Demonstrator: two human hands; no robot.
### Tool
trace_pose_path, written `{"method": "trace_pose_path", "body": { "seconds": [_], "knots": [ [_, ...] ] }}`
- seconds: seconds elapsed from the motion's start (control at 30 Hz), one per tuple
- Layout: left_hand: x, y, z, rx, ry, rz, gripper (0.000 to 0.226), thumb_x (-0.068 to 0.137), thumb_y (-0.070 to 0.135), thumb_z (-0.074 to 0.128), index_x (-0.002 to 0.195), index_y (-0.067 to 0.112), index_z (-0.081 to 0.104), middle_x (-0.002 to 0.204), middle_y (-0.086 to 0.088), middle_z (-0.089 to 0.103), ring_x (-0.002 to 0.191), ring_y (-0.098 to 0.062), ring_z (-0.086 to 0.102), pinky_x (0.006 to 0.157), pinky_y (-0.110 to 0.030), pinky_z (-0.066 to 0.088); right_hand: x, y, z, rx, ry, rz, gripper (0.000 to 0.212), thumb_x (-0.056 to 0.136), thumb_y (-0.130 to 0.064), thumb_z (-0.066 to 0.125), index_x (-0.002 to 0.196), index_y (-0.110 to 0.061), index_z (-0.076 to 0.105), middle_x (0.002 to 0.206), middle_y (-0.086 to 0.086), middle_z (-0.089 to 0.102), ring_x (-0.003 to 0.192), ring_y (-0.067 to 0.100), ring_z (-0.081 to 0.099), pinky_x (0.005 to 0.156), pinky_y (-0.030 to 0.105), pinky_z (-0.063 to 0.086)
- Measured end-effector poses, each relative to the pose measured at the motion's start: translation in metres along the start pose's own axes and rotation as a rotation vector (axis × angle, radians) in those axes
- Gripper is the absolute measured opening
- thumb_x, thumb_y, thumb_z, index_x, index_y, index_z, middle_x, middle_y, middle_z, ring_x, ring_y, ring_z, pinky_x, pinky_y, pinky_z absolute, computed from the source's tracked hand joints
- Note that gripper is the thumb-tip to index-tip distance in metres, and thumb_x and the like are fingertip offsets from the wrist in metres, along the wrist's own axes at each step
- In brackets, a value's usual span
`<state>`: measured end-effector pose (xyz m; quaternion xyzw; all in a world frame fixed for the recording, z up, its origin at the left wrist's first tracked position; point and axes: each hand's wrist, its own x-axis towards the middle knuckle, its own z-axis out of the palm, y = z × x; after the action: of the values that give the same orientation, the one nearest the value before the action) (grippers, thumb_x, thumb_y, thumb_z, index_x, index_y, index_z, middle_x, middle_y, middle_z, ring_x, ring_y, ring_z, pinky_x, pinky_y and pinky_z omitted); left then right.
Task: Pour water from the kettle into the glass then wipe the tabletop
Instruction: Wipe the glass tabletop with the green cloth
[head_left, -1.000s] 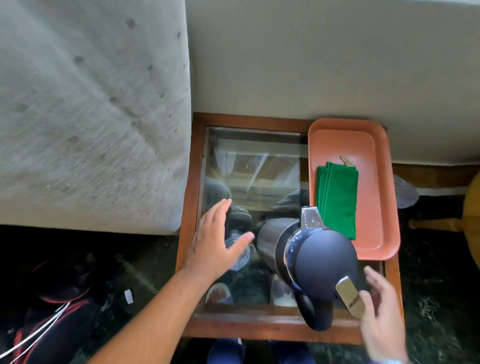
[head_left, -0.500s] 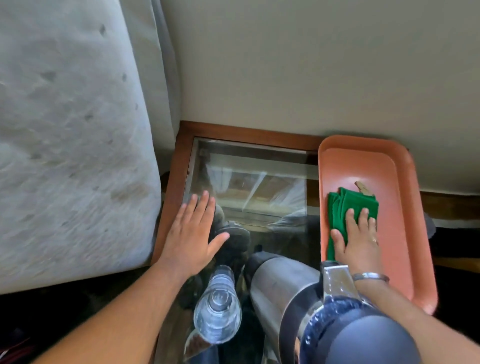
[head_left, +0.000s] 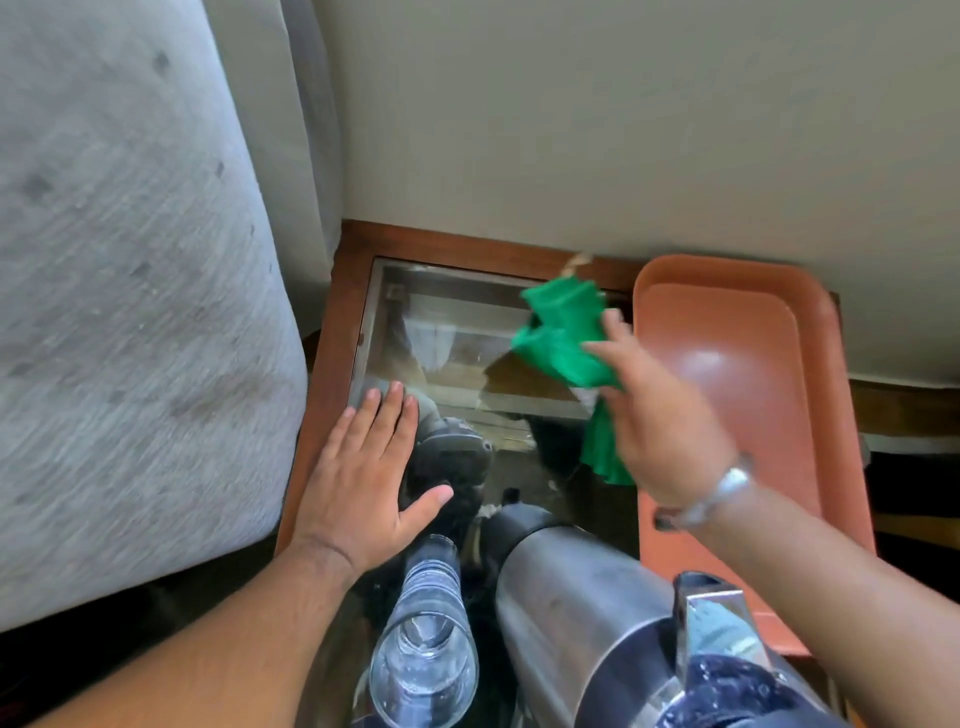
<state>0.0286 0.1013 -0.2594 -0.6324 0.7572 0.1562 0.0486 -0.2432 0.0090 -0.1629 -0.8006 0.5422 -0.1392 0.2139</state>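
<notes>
A steel kettle (head_left: 582, 613) with a dark lid stands upright at the near edge of the glass tabletop (head_left: 447, 332). Just left of it stands a clear glass (head_left: 423, 665) holding water. My left hand (head_left: 363, 478) lies flat, fingers spread, on the glass top by the wooden frame. My right hand (head_left: 654, 415) grips a green cloth (head_left: 566, 338) and holds it in the air above the glass, left of the tray. Part of the cloth hangs below the hand.
An orange tray (head_left: 727, 374) sits on the right side of the table, nothing lying in it. A grey cushion (head_left: 130, 312) presses against the table's left edge. A pale wall (head_left: 571, 130) stands behind. The wooden frame (head_left: 322, 405) borders the glass.
My right hand left the kettle, reached the cloth in the tray, picked it up and carried it left over the glass. My left hand settled flat on the tabletop.
</notes>
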Motion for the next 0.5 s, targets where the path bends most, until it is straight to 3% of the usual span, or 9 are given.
{"method": "trace_pose_path", "body": {
  "seconds": [0.07,0.13,0.2,0.3,0.37,0.5],
  "knots": [
    [-0.002,0.000,0.000,-0.021,0.008,-0.020,0.096,0.093,0.075,0.010,0.158,0.006,0.016,0.167,-0.015,0.009,0.154,-0.028,0.004,0.124,-0.049,0.012,0.018,-0.008,0.030,-0.171,-0.368,0.031,0.060,0.096,-0.006,0.048,0.151,-0.015,0.027,0.163,0.020,0.010,0.149,0.031,0.013,0.119,0.040,0.020],
    [-0.004,0.000,0.000,-0.053,0.032,-0.044,0.097,0.092,0.076,0.011,0.158,0.004,0.013,0.167,-0.017,0.007,0.154,-0.029,0.004,0.123,-0.048,0.010,0.012,-0.006,0.058,-0.362,-0.549,0.049,0.069,0.100,-0.034,0.041,0.156,-0.019,0.002,0.164,0.019,-0.009,0.150,0.037,-0.005,0.121,0.046,0.006],
    [-0.005,0.000,-0.001,-0.077,0.058,-0.045,0.098,0.092,0.076,0.013,0.158,0.003,0.011,0.166,-0.018,0.007,0.154,-0.030,0.006,0.122,-0.048,0.010,-0.002,-0.001,0.069,-0.431,-0.531,-0.021,0.074,0.098,-0.046,0.034,0.155,-0.020,-0.005,0.163,0.019,-0.013,0.149,0.039,-0.009,0.121,0.049,0.001],
    [-0.006,0.001,-0.003,-0.111,0.084,-0.036,0.098,0.092,0.075,0.014,0.157,0.002,0.010,0.165,-0.020,0.009,0.153,-0.032,0.010,0.122,-0.048,0.011,-0.003,0.014,0.062,-0.442,-0.591,-0.268,0.067,0.098,-0.046,0.030,0.156,-0.027,0.002,0.164,0.016,-0.004,0.149,0.041,-0.004,0.120,0.052,0.003],
    [-0.006,0.001,-0.004,-0.120,0.094,-0.043,0.097,0.092,0.076,0.014,0.157,0.003,0.008,0.165,-0.019,0.009,0.153,-0.032,0.010,0.122,-0.048,0.011,0.018,0.020,0.057,-0.528,-0.636,-0.374,0.063,0.100,-0.045,0.027,0.154,-0.034,-0.004,0.165,0.012,-0.006,0.150,0.040,-0.006,0.120,0.052,0.002],
    [-0.008,-0.002,-0.001,-0.155,0.131,-0.057,0.098,0.092,0.076,0.015,0.157,0.004,0.001,0.165,-0.019,0.004,0.154,-0.033,0.007,0.122,-0.048,0.009,0.070,0.003,0.075,-0.490,-0.535,-0.183,0.062,0.101,-0.046,0.021,0.153,-0.036,-0.011,0.164,0.011,-0.016,0.148,0.038,-0.017,0.118,0.048,-0.007]
  ]
}}
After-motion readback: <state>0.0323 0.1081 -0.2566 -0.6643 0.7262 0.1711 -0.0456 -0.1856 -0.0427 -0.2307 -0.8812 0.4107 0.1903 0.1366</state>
